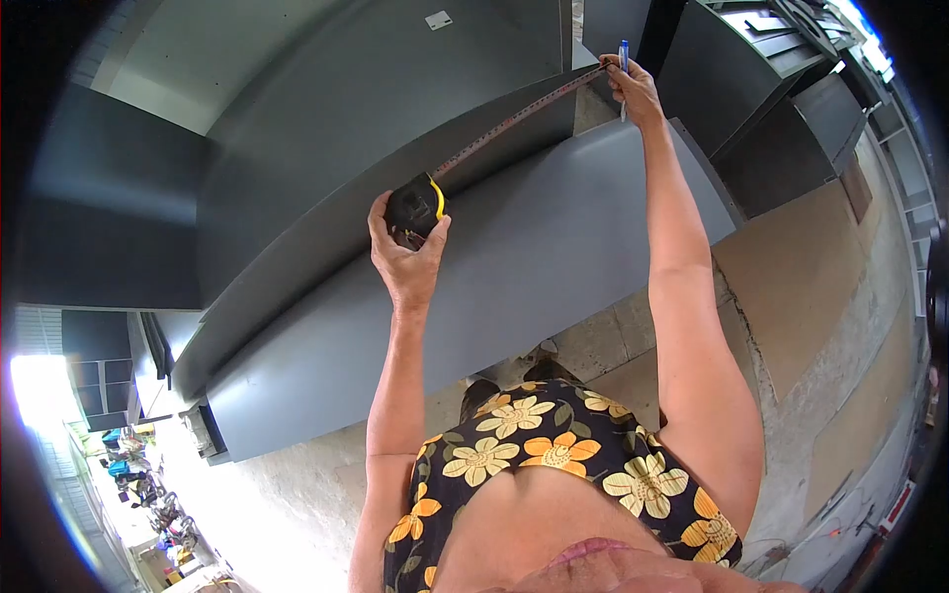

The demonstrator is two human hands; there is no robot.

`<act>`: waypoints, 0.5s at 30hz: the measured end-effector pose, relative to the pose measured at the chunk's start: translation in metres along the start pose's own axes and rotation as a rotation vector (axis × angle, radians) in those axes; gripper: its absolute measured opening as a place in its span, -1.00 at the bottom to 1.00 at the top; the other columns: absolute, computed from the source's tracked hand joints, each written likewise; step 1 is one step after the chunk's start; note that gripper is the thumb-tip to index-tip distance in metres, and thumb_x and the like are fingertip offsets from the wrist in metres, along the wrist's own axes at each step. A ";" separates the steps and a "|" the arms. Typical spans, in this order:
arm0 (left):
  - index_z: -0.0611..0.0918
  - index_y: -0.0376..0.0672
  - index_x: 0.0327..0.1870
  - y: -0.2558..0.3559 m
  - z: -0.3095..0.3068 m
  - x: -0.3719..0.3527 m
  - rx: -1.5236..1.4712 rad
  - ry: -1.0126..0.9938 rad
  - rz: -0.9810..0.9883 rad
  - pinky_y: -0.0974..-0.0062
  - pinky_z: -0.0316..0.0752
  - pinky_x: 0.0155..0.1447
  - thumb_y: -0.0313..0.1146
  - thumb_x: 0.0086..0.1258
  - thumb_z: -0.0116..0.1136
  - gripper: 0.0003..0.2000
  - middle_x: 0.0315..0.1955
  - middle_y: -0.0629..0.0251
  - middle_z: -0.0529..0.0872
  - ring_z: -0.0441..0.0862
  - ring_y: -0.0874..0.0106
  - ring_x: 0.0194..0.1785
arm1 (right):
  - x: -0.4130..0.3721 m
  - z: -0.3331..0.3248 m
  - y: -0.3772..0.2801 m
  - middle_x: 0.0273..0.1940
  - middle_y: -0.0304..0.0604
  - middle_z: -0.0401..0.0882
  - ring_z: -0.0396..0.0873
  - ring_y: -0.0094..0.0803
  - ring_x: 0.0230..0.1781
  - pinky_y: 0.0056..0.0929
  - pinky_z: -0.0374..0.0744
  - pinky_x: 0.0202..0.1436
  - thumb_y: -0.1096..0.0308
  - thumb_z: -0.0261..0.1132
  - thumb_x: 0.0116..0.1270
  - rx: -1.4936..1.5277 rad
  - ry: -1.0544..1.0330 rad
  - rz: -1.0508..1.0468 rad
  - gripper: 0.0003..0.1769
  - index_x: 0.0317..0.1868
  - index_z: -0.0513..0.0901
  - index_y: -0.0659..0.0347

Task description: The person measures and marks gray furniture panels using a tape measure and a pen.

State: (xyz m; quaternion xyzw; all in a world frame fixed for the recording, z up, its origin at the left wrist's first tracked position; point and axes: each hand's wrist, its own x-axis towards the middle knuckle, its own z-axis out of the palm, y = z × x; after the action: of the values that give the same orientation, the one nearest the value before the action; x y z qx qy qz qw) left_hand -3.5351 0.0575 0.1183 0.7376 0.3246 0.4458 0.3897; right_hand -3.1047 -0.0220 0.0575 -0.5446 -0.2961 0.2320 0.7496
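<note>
My left hand (405, 257) is closed around a black and yellow tape measure (413, 208). From its case the blade (519, 119) runs out up and to the right, along the edge of a dark grey panel (395, 109). My right hand (636, 91) pinches the far end of the blade near the panel's right corner. A blue-capped pen (624, 57) is also held in those right fingers, pointing upward. Below both hands lies a long, lighter grey board (514, 237).
Dark cabinet boxes (771, 109) stand at the upper right, and a dark upright panel (109, 208) stands at the left. Brown sheets (791, 296) cover part of the concrete floor (297, 484). Assorted clutter (163, 514) sits at the lower left.
</note>
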 end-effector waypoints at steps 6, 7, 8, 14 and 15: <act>0.38 -0.22 0.16 0.001 -0.002 -0.001 -0.008 0.003 0.007 0.62 0.60 -0.05 -0.44 0.05 0.43 -0.38 -0.11 0.23 0.55 0.61 0.49 -0.13 | -0.004 0.008 0.012 -0.50 -0.48 0.42 0.31 -0.74 -0.56 -0.75 0.23 -0.57 0.39 0.27 0.31 0.138 0.048 -0.039 -0.80 -0.07 0.65 0.15; 0.38 -0.22 0.16 0.001 -0.002 -0.001 -0.011 0.005 0.012 0.61 0.60 -0.05 -0.44 0.05 0.43 -0.38 -0.10 0.23 0.55 0.61 0.48 -0.13 | -0.006 0.010 0.010 -0.50 -0.48 0.42 0.31 -0.74 -0.57 -0.75 0.22 -0.57 0.40 0.27 0.31 0.131 0.064 -0.043 -0.81 -0.07 0.65 0.15; 0.37 -0.23 0.17 0.001 -0.002 -0.001 -0.016 0.007 -0.003 0.60 0.58 -0.02 -0.44 0.03 0.44 -0.36 -0.11 0.22 0.55 0.61 0.47 -0.12 | -0.009 0.013 0.008 -0.51 -0.48 0.42 0.31 -0.74 -0.57 -0.75 0.22 -0.57 0.40 0.28 0.30 0.124 0.081 -0.048 -0.81 -0.08 0.66 0.15; 0.36 -0.23 0.17 -0.001 -0.003 0.001 -0.035 0.013 -0.042 0.55 0.56 0.02 -0.44 0.01 0.44 -0.34 -0.11 0.21 0.56 0.60 0.45 -0.09 | -0.013 0.019 0.008 -0.54 -0.49 0.43 0.30 -0.74 -0.59 -0.74 0.22 -0.57 0.41 0.30 0.27 0.025 0.149 -0.097 -0.76 -0.04 0.66 0.13; 0.36 -0.23 0.17 0.000 -0.003 0.001 -0.035 0.013 -0.042 0.55 0.56 0.01 -0.44 0.01 0.44 -0.34 -0.12 0.21 0.56 0.60 0.46 -0.09 | -0.014 0.020 0.008 -0.54 -0.49 0.44 0.30 -0.74 -0.59 -0.73 0.23 -0.57 0.42 0.30 0.27 0.016 0.154 -0.105 -0.76 -0.04 0.67 0.13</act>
State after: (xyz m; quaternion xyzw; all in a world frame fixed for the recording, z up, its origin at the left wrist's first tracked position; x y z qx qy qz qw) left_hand -3.5378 0.0598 0.1195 0.7207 0.3348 0.4478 0.4097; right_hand -3.1284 -0.0153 0.0523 -0.5388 -0.2637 0.1522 0.7855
